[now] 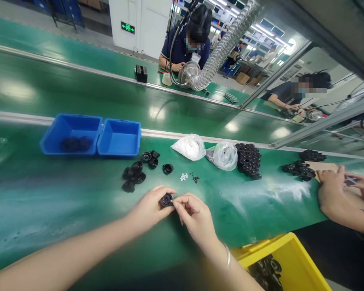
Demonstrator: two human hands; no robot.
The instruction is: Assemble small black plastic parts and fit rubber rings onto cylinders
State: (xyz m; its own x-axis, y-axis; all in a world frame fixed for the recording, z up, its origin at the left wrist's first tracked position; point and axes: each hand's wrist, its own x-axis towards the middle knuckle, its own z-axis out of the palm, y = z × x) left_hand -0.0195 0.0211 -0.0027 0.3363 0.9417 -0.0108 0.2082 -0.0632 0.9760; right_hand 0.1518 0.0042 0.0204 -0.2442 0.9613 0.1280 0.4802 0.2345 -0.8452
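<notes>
My left hand [154, 206] is closed around a round black plastic part [166, 199], its recessed face turned up. At that part's right edge, my right hand [192, 210] pinches a tiny white piece [171, 201] between thumb and forefinger. Just beyond the hands lie a small pile of white pieces [183, 177] and a scatter of tiny black pieces [195, 178]. More black plastic parts [135, 176] sit loose to the left, with a single black part [168, 169] nearer the white pile.
Two blue bins [119, 138] stand at the back left, the left one holding black parts. Plastic bags [189, 147] and stacked black parts [248, 161] line the back. A yellow crate [303, 258] is at lower right. A co-worker's hands [333, 190] work at far right.
</notes>
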